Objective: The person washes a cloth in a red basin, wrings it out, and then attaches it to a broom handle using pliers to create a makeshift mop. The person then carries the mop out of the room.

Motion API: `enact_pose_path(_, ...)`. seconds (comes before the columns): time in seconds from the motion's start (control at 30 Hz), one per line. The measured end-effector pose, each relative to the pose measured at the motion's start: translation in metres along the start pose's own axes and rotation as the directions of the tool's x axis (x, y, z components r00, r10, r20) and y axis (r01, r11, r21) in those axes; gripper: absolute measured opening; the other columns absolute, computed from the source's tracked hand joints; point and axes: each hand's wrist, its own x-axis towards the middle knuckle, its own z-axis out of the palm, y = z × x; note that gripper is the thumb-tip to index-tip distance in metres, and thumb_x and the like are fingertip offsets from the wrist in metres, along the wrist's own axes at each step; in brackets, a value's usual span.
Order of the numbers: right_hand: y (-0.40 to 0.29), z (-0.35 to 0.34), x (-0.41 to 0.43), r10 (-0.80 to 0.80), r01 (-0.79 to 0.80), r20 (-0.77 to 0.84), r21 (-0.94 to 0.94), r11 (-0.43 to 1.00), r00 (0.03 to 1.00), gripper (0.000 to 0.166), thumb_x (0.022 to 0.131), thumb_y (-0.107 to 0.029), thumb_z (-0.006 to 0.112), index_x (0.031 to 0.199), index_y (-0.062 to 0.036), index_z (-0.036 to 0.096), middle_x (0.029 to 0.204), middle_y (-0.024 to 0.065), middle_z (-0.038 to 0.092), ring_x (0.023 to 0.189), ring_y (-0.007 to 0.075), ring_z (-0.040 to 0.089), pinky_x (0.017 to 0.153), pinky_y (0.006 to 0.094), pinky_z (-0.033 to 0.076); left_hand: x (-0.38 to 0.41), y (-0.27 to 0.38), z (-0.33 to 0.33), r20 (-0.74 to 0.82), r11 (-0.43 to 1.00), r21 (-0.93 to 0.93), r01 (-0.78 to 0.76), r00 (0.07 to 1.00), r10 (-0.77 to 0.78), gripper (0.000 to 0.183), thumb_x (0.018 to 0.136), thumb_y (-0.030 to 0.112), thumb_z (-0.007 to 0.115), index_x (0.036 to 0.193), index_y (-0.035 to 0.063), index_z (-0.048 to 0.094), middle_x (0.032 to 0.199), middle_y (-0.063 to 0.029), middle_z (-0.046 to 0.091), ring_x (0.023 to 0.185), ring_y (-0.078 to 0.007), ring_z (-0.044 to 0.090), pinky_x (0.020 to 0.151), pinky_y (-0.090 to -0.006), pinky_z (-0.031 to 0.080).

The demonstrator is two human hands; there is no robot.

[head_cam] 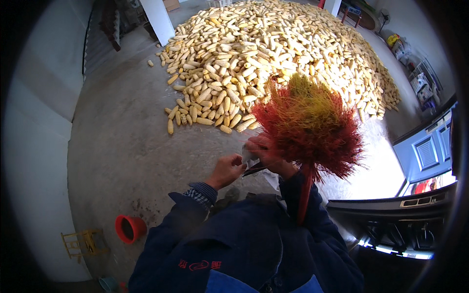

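A large brush head of red and yellow bristles [311, 128] stands upright close to the camera, its red handle [305, 197] running down along my right sleeve. My right hand [269, 157] is partly hidden behind the bristles, its fingers around something whitish, perhaps cloth or plastic [250, 155]; what else it grips cannot be told. A dark, narrow, pointed thing [254, 169] lies between my hands. My left hand [228, 169] is just to the left, fingers curled, thumb and fingertips near the whitish piece; whether it pinches anything is unclear.
A wide heap of corn cobs [234, 69] covers the concrete floor ahead. At the lower left are a red bucket [139, 230] and a small yellow chair [88, 242]. A white pillar [158, 22] stands at the heap's left. Bags line the right wall, near a door [427, 150].
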Motion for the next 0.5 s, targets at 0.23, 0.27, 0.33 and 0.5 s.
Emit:
enact_pose_path(0.23, -0.004, -0.011, -0.008, 0.055, -0.054, -0.01, 0.037, 0.998, 0.998, 0.027, 0.097, -0.023, 0.06, 0.112, -0.002, 0.068, 0.111, 0.0092, 0.064, 0.102, 0.0199, 0.06, 0.091, 0.0336, 0.049, 0.009, 0.01, 0.02, -0.003, 0.981, 0.0, -0.195, 0.981, 0.195, 0.03, 0.082, 0.015, 0.076, 0.109, 0.0029, 0.068, 0.097, -0.0172, 0.072, 0.088, -0.0288, 0.072, 0.077, -0.0368, 0.056)
enact_pose_path(0.27, -0.004, -0.016, -0.011, 0.05, -0.049, -0.037, 0.043, 0.998, 0.998, 0.027, 0.097, -0.023, 0.06, 0.112, -0.002, 0.069, 0.11, 0.0092, 0.065, 0.101, 0.0197, 0.061, 0.091, 0.0336, 0.049, 0.009, 0.026, 0.015, -0.002, 0.979, -0.029, -0.2, 0.98, 0.2, 0.03, 0.083, 0.014, 0.075, 0.109, 0.0031, 0.068, 0.098, -0.0174, 0.072, 0.088, -0.0293, 0.072, 0.077, -0.037, 0.056)
enact_pose_path(0.33, -0.002, -0.02, -0.018, 0.066, -0.057, -0.118, 0.075, 0.996, 0.991, 0.026, 0.097, -0.023, 0.061, 0.111, -0.0021, 0.069, 0.109, 0.0092, 0.065, 0.1, 0.0194, 0.061, 0.089, 0.0335, 0.049, 0.008, 0.034, 0.013, 0.004, 0.98, -0.048, -0.192, 0.981, 0.192, 0.029, 0.084, 0.012, 0.073, 0.111, 0.0034, 0.067, 0.099, -0.0177, 0.071, 0.089, -0.0305, 0.071, 0.078, -0.0376, 0.056)
enact_pose_path(0.5, 0.009, -0.017, -0.03, 0.121, -0.083, -0.284, 0.143, 0.986, 0.951, 0.026, 0.096, -0.023, 0.062, 0.11, -0.0025, 0.069, 0.105, 0.0092, 0.066, 0.096, 0.0185, 0.062, 0.086, 0.0332, 0.05, 0.007, 0.0, 0.027, -0.121, 0.962, 0.17, -0.213, 0.965, 0.235, 0.031, 0.086, 0.009, 0.07, 0.116, 0.003, 0.064, 0.099, -0.0178, 0.071, 0.089, -0.0335, 0.07, 0.078, -0.0394, 0.055)
